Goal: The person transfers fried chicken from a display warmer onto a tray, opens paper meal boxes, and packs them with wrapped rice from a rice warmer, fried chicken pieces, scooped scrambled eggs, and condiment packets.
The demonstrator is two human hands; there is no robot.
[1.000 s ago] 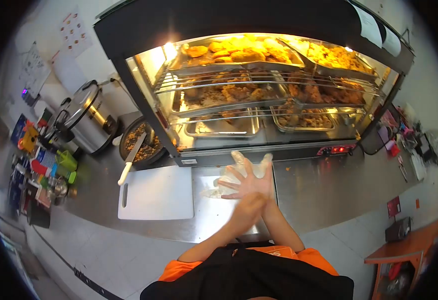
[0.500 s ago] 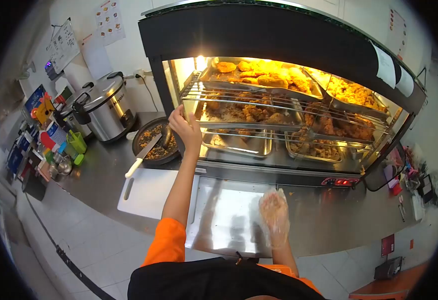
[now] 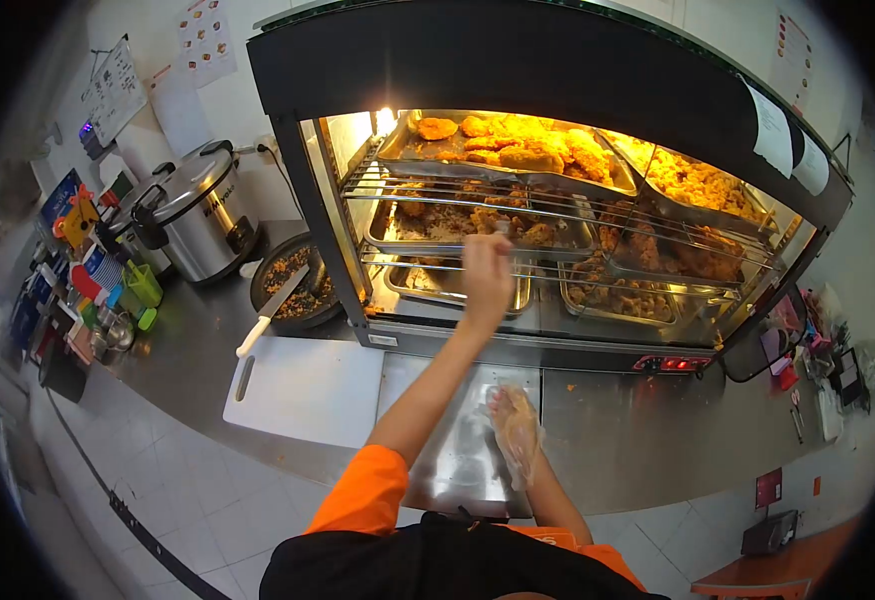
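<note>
Steel counter [image 3: 658, 430] runs along a white wall, with a lit warming cabinet [image 3: 558, 75] on it, directly in front of the person. Left hand [image 3: 488, 275], bare, raised at cabinet front, about level with middle and lower racks; fingers curled in, narrow grip. Can't tell if it's pinching the cabinet's front edge or glass, or just near it; fingertips partly hidden by the hand itself. Right hand [image 3: 514, 430] in a clear plastic glove [image 3: 524, 455], low over the counter just below the cabinet base, fingers loosely bent, part-way closed; palm not readable, so can't tell if it holds anything besides wearing the glove. Cabinet has fried pieces [image 3: 528, 150] in the top left tray [image 3: 408, 166], more food on trays below and at right. Left of the hands: white cutting board [image 3: 308, 390], knife [image 3: 273, 310] lying across rim of black pan [image 3: 320, 321], rice cooker [image 3: 203, 215] behind.
</note>
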